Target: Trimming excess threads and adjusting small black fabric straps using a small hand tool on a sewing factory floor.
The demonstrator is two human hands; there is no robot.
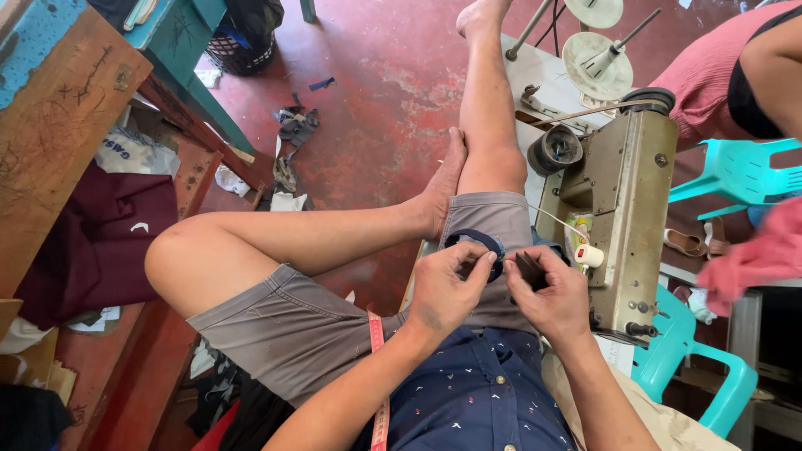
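Observation:
My left hand (447, 288) pinches a dark blue fabric loop (474, 239) that curls up over my lap. My right hand (551, 296) grips a small dark folded fabric piece (530, 269) right beside it, and the fingertips of both hands nearly meet. I sit with my left leg crossed over my right knee, in grey shorts (292, 326) and a navy patterned shirt (476, 392). A pink measuring tape (378, 367) hangs along my left forearm.
An old beige sewing machine (622, 209) with a white thread spool (590, 255) stands just right of my hands. Teal plastic chairs (735, 171) and another person in a pink top (718, 75) are at the right. A wooden table (67, 125) with maroon cloth (100, 242) stands left; scraps litter the red floor (368, 100).

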